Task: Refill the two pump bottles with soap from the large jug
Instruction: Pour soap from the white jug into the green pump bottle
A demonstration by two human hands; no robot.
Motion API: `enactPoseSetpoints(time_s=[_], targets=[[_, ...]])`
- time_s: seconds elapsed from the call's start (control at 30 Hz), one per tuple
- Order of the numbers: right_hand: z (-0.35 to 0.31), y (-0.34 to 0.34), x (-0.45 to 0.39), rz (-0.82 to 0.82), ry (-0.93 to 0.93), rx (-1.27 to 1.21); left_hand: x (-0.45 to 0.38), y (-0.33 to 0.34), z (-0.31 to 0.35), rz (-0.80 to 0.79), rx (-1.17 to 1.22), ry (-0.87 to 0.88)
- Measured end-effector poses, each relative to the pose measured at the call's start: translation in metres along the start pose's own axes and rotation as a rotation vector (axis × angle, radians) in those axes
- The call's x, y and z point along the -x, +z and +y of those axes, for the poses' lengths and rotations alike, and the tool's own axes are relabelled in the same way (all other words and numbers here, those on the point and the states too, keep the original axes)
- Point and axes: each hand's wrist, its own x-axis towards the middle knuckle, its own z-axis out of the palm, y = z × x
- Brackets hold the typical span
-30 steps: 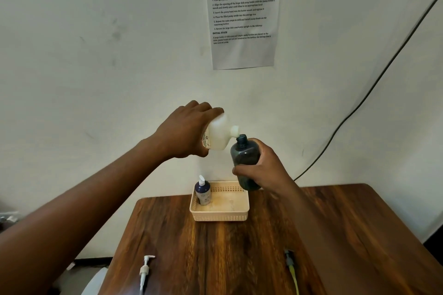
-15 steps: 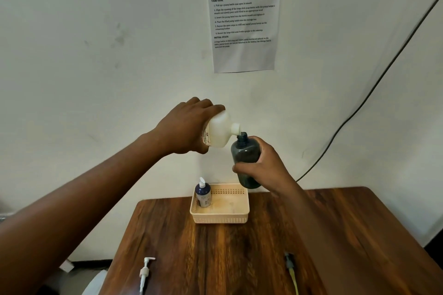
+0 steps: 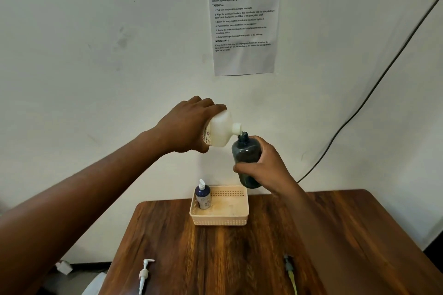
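I see the left hand [image 3: 185, 124] wrapped around the white soap jug [image 3: 219, 130], tipped so its neck sits at the open mouth of the dark pump bottle [image 3: 245, 153], which the right hand [image 3: 263, 167] grips upright in the air above the wooden table [image 3: 239, 258]. A second pump bottle [image 3: 203, 195], pump fitted, stands in the back left corner of the beige basket [image 3: 220, 221]. A loose white pump head [image 3: 144, 274] lies near the table's front left edge.
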Motion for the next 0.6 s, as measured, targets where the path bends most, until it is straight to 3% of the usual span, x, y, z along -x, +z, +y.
enactPoseSetpoints(time_s=[0.6], targets=[[-0.007,-0.003,0.003,0.014,-0.022,0.014,-0.003,-0.011,-0.001,0.001,-0.053,0.032]])
